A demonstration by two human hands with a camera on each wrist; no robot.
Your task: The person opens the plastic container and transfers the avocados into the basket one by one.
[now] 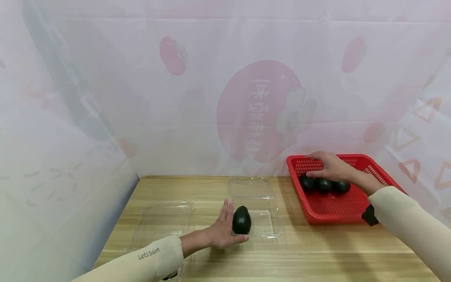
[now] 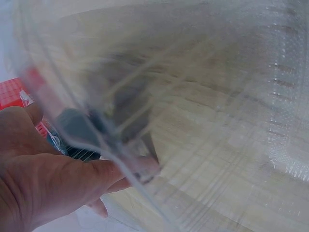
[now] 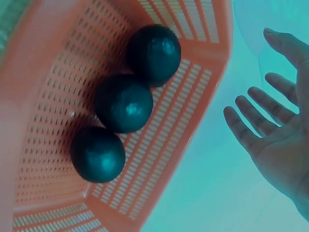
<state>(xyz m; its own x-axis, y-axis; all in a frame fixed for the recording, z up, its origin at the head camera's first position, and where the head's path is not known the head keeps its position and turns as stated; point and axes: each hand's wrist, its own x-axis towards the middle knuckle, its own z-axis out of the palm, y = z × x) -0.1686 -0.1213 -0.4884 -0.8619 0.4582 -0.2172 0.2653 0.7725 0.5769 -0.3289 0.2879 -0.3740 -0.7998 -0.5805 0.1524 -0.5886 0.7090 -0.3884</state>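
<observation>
A dark green avocado [image 1: 241, 220] sits in the left part of an opened clear plastic clamshell box [image 1: 277, 225] on the table. My left hand [image 1: 221, 232] rests at the box's left side, fingers straight and thumb out along the near edge. Whether it touches the avocado itself, I cannot tell. In the left wrist view, clear plastic crosses in front of the hand [image 2: 53, 181]. Over the red basket [image 1: 318, 218] hovers my right hand [image 1: 331, 167], above three dark avocados [image 1: 323, 185]. The right wrist view shows that hand [image 3: 285, 125] with spread fingers, holding nothing, apart from the avocados [image 3: 124, 103].
Another clear plastic box [image 1: 165, 219] lies on the left of the wooden table [image 1: 299, 258], partly under my left forearm. A printed curtain [image 1: 183, 105] hangs behind the table and along both sides. The basket stands at the table's back right.
</observation>
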